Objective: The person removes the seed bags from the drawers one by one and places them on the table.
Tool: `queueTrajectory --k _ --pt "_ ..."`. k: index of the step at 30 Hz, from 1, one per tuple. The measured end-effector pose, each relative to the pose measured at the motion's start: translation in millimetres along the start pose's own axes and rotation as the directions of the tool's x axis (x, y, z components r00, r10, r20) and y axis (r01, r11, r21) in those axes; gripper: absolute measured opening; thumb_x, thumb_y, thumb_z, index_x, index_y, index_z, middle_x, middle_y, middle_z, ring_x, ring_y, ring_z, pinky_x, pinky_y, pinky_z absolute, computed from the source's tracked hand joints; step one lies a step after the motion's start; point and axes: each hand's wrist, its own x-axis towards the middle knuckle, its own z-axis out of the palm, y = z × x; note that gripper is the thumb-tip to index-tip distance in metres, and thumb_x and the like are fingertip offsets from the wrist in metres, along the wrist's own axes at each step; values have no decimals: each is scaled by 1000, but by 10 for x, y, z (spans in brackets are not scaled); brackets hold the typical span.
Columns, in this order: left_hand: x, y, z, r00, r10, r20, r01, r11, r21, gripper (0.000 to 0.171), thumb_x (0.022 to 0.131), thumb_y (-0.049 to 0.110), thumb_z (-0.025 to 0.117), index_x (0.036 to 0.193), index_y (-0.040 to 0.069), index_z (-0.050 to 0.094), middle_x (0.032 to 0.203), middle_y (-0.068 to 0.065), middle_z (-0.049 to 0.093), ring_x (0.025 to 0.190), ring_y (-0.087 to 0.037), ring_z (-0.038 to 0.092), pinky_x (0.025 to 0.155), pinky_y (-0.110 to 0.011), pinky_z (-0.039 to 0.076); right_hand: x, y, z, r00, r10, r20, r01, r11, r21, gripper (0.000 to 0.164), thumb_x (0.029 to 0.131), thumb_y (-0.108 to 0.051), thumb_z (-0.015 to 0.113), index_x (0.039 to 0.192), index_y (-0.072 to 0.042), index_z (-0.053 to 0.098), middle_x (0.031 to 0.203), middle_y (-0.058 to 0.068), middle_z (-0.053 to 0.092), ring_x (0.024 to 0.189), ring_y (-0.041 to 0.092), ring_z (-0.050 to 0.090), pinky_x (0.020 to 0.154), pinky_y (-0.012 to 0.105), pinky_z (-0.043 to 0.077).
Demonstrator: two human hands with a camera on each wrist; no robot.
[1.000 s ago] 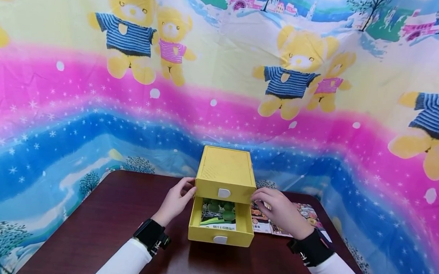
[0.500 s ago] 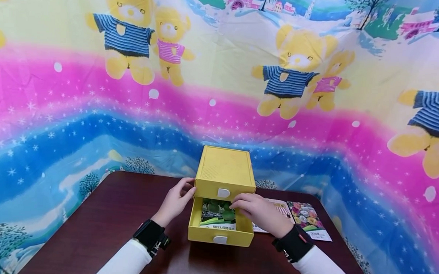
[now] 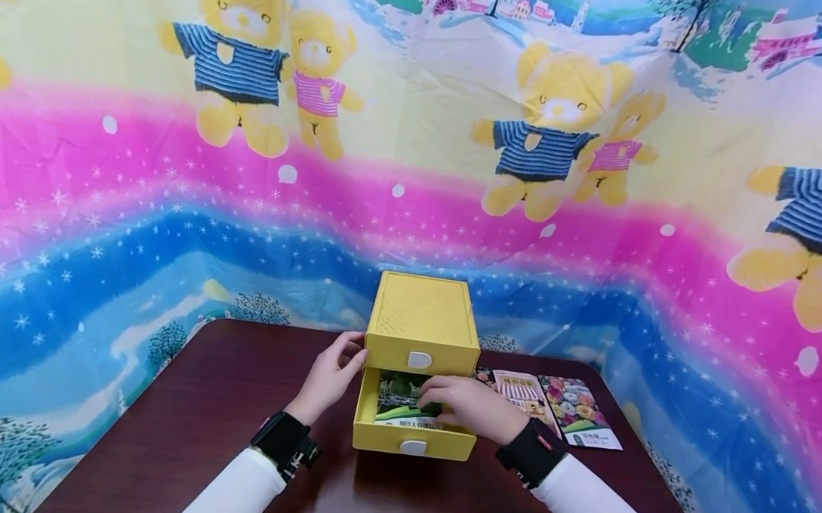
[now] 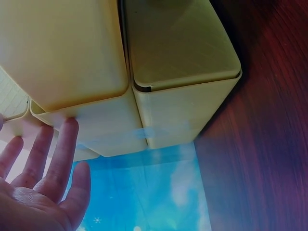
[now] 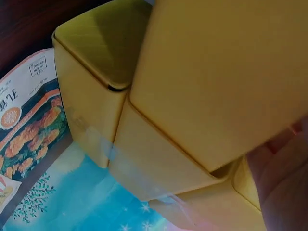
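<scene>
**On a dark table (image 3: 202, 408): drawer (image 3: 377, 439) pulled out, card (image 3: 394, 398) inside**

Atop the table stood the yellow box (image 3: 426, 310); opening appeared done, closing not. The left hand (image 3: 327, 378) touched the box's side, fingers extended, grasping nothing; the right hand (image 3: 472, 403) lay over the drawer's card, its grip impossible to tell. That card was not yet out; other cards (image 3: 578, 413) lay at right.

The pulled-out lower drawer (image 3: 377, 439) can be entered from above, over its low front wall, most freely on the left; the closed upper drawer (image 3: 387, 354) overhangs its rear and the right hand (image 3: 470, 404) fills its right side. The left hand (image 3: 327, 376) bars the near left flank (beyond it, the counter (image 3: 161, 414) leaves broad passage), while patterned cloth (image 3: 559, 307) walls off the back.
</scene>
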Motion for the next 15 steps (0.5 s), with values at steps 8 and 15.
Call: queueTrajectory --k 8,15 --pt "18 -15 16 1000 14 -5 -14 1000 -1 38 105 30 58 143 22 55 111 -7 66 95 -27 67 78 -35 52 29 -7 22 998 43 53 -42 999 -15 24 91 -22 78 114 -18 75 125 0 66 112 11 64 92 23 54" --pt "-4 -35 40 1000 22 -16 -22 1000 -16 38 105 29 58 142 20 55 111 -8 66 94 -25 68 81 -36 55 50 15 69 988 97 123 -93 995 -39 27 91 -28 78 118 -22 75 126 -4 65 114 9 64 93 22 53"
